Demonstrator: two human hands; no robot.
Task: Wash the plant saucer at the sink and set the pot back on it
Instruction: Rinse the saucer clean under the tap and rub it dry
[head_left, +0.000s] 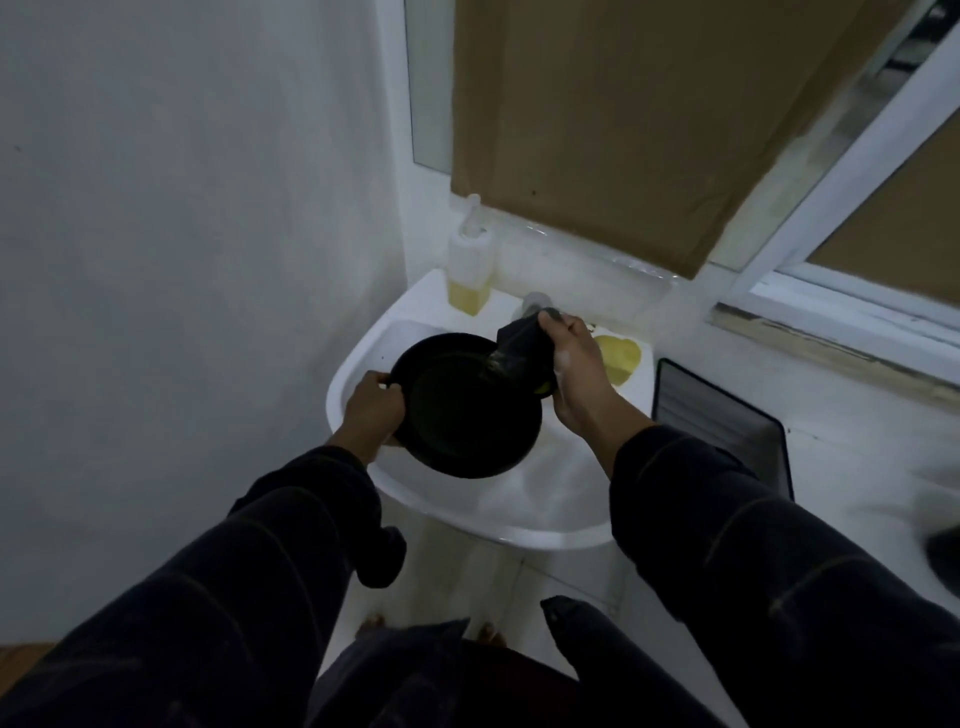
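A round black plant saucer (462, 410) is tilted over the white sink basin (545, 499). My left hand (371, 408) grips its left rim. My right hand (571, 369) holds a dark scrub pad or cloth (519, 353) against the saucer's upper right edge, just below the tap (532, 304). A thin stream of water seems to run onto the pad. The pot is not in view.
A soap bottle (470, 267) with yellow liquid stands on the sink's back left corner. A yellow sponge (618, 356) lies on the sink's right ledge. A dark framed panel (722, 421) leans to the right. Cardboard (623, 119) covers the mirror above. The white wall is close on the left.
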